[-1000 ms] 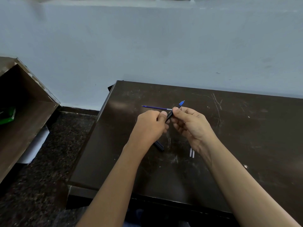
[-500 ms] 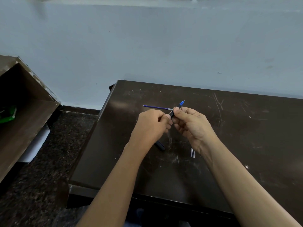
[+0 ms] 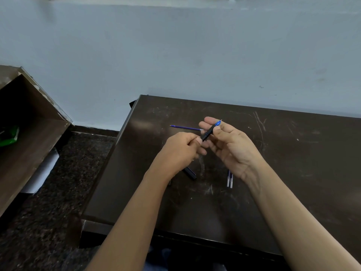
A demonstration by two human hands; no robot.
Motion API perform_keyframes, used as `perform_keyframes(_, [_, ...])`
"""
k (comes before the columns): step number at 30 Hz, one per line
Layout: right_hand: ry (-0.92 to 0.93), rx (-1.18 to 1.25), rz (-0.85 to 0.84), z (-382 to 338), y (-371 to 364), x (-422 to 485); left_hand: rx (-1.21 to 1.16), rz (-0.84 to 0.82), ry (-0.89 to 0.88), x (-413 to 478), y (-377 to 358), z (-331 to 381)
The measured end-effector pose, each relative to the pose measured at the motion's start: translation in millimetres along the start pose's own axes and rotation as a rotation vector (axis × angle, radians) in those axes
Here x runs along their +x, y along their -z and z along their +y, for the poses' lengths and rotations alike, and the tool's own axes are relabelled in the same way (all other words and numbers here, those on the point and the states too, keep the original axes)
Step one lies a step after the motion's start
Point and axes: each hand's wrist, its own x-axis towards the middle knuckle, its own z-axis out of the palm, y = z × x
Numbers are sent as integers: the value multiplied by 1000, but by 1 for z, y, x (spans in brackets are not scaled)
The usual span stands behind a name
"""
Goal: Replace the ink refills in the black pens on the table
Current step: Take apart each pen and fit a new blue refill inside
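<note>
A black pen (image 3: 208, 133) with a blue tip section is held above the dark table (image 3: 293, 163), tip pointing up and to the right. My left hand (image 3: 181, 151) is closed around its lower end. My right hand (image 3: 230, 145) pinches the blue tip end between thumb and fingers. A blue ink refill (image 3: 184, 127) lies flat on the table just beyond my hands. Another black pen part (image 3: 190, 173) lies on the table under my left wrist. Two thin clear refills (image 3: 230, 179) lie side by side below my right hand.
A brown wooden shelf unit (image 3: 33, 137) stands to the left with something green (image 3: 8, 136) inside. Speckled dark floor (image 3: 64, 192) lies between it and the table. A pale blue wall (image 3: 195, 55) runs behind the table's far edge.
My right hand has opened its fingers more and shifted slightly up along the pen's tip end. The pen stays held between both hands; the items on the table have not moved.
</note>
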Motion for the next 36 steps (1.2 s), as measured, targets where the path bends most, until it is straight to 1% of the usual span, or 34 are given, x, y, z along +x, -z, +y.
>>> perform_keyframes(4, [37, -49, 35, 3, 0, -1, -14, 22, 3, -4, 6, 3])
perform_keyframes(11, [60, -140, 157, 14, -4, 0, 97, -29, 51, -5, 11, 10])
perform_keyframes(15, [26, -132, 170, 16, -6, 1, 137, 24, 44, -4, 9, 3])
perform_keyframes(17, [7, -170, 176, 19, -5, 1, 168, 62, 49, -4, 9, -3])
perform_keyframes(19, [9, -339, 200, 26, -3, 1, 229, 146, 43, -3, 12, -10])
perform_keyframes(20, [29, -499, 211, 30, -2, 1, 261, 186, 47, -2, 14, -13])
perform_keyframes(22, [96, -943, 169, 40, -1, -2, 321, 228, 70, 0, 17, -17])
perform_keyframes(24, [175, -1455, 9, 51, 0, -6, 353, 242, 78, 0, 17, -20])
perform_keyframes(25, [205, -1644, -91, 57, 0, -7, 362, 247, 75, 0, 17, -21])
perform_keyframes(26, [211, -1747, -182, 63, -1, -8, 367, 256, 70, -1, 17, -21])
perform_keyframes(28, [165, -1787, -312, 71, -3, -10, 363, 276, 52, -2, 17, -22])
perform_keyframes(30, [127, -1827, -369, 74, -4, -11, 362, 281, 48, -2, 17, -22])
perform_keyframes(33, [83, -1837, -359, 73, -5, -11, 381, 264, 40, -2, 18, -22])
perform_keyframes(35, [76, -1738, -299, 71, -3, -10, 393, 247, 40, -2, 19, -22])
perform_keyframes(36, [87, -1628, -230, 70, -2, -9, 392, 238, 39, -2, 19, -22])
